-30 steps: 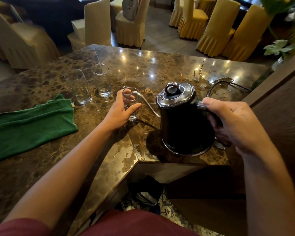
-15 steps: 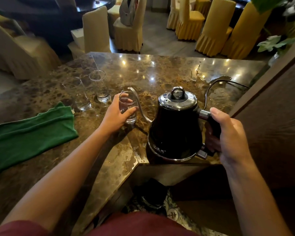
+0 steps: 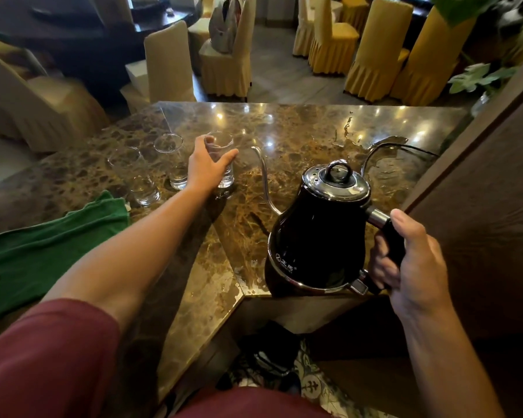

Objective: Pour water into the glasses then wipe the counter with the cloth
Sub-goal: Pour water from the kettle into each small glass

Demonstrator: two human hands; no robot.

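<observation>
Three clear glasses stand on the brown marble counter (image 3: 299, 128). My left hand (image 3: 206, 167) is wrapped around the rightmost glass (image 3: 224, 155), which holds a little water. The middle glass (image 3: 172, 161) and the left glass (image 3: 136, 176) stand just left of it, each with some water at the bottom. My right hand (image 3: 405, 260) grips the handle of a black gooseneck kettle (image 3: 317, 236), held upright near the counter's front edge, its thin spout tip clear of the held glass. A green cloth (image 3: 43, 251) lies crumpled at the left.
A kettle base with its cord (image 3: 387, 158) sits at the back right, with spilled water (image 3: 347, 128) shining near it. A dark wooden panel (image 3: 480, 206) rises on the right. Covered chairs (image 3: 375, 49) stand beyond the counter.
The kettle has tipped back upright and moved right, its spout lifted out of the glass. My left hand has slid the glass away toward the other two.
</observation>
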